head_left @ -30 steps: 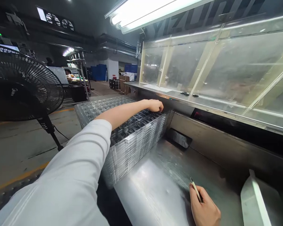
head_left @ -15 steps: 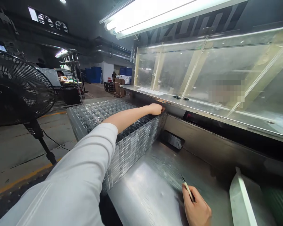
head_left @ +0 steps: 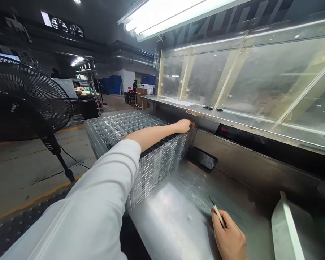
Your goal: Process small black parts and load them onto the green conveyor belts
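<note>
Left hand [head_left: 183,126]: curled against the far end of the stack (whether it grips, I can't tell)
Right hand [head_left: 229,234]: closed around a slim pointed tool [head_left: 219,215]
Stack: clear plastic trays [head_left: 157,164], along the left edge of the steel bench [head_left: 173,231]

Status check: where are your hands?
Left hand at far end of clear plastic tray stack. Right hand pinching slim pointed tool. Standing fan left of stack.

Right hand [head_left: 229,234] around probable tweezers [head_left: 218,214]
</note>
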